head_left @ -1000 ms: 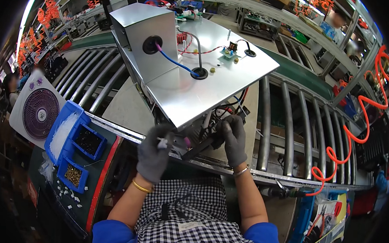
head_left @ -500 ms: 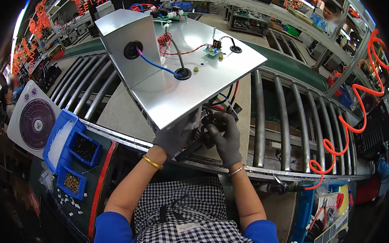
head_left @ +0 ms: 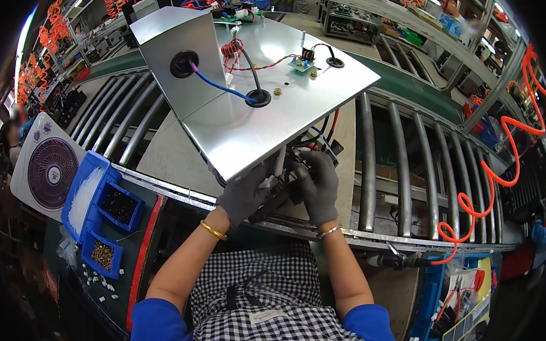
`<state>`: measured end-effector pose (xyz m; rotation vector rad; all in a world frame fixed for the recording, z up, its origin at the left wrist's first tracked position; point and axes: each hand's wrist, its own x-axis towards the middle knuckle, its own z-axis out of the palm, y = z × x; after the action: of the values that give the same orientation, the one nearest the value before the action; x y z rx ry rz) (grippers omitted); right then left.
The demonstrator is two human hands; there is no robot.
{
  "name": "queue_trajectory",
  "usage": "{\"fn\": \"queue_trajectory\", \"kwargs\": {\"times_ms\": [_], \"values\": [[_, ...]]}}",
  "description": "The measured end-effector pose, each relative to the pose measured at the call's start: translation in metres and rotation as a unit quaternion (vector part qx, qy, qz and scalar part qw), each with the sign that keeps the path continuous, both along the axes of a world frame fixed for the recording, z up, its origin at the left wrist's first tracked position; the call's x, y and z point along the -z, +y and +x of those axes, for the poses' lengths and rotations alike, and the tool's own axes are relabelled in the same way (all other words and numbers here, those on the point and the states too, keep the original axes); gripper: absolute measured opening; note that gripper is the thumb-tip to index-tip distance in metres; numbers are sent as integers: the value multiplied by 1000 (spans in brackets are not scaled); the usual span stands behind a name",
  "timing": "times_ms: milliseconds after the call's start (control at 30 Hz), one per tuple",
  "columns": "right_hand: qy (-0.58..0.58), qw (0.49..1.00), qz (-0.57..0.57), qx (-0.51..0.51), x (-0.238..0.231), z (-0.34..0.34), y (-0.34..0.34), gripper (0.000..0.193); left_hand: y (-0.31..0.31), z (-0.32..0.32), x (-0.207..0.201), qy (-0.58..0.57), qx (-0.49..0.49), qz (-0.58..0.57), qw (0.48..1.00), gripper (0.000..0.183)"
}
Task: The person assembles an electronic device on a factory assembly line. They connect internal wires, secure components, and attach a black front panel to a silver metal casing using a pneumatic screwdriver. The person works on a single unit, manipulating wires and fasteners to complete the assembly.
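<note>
A large bare sheet-metal chassis [head_left: 225,134] sits tilted on a board over the roller conveyor, with a blue wire [head_left: 224,91] running between two black grommets. Under its near edge are my gloved hands. My left hand [head_left: 245,195] has its fingers curled in beside a pale strip; what they grip is hidden. My right hand [head_left: 319,186] is closed around a dark part among black cables, too shadowed to name. Between both hands lies a long black piece [head_left: 270,208] at the conveyor's edge. Red and black wires [head_left: 331,127] come down from beneath the chassis.
Metal rollers [head_left: 396,171] extend to the right and left. At left are a fan [head_left: 53,172], a blue bin of black parts [head_left: 120,206] and a blue bin of brass screws [head_left: 102,255]. An orange coiled hose [head_left: 489,175] hangs right, joined to a tool [head_left: 388,260].
My right hand has shifted slightly, its fingers drawn closer in around the dark part. My left hand stays nearly in place. The whole view has moved slightly.
</note>
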<state>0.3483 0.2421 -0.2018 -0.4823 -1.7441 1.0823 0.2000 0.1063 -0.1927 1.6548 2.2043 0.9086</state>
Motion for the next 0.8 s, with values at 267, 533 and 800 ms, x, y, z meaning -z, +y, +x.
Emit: {"fn": "queue_trajectory", "kwargs": {"times_ms": [267, 533, 800], "values": [[-116, 961, 253, 6, -25, 3, -32, 27, 3, 0, 15, 5, 21, 111, 994, 40], [-141, 970, 196, 25, -20, 17, -35, 18, 2, -8, 4, -30, 30, 30, 999, 46], [-197, 978, -66, 10, -20, 73, -35, 16, 7, -36, 18, 186, 160, 168, 955, 50]]}}
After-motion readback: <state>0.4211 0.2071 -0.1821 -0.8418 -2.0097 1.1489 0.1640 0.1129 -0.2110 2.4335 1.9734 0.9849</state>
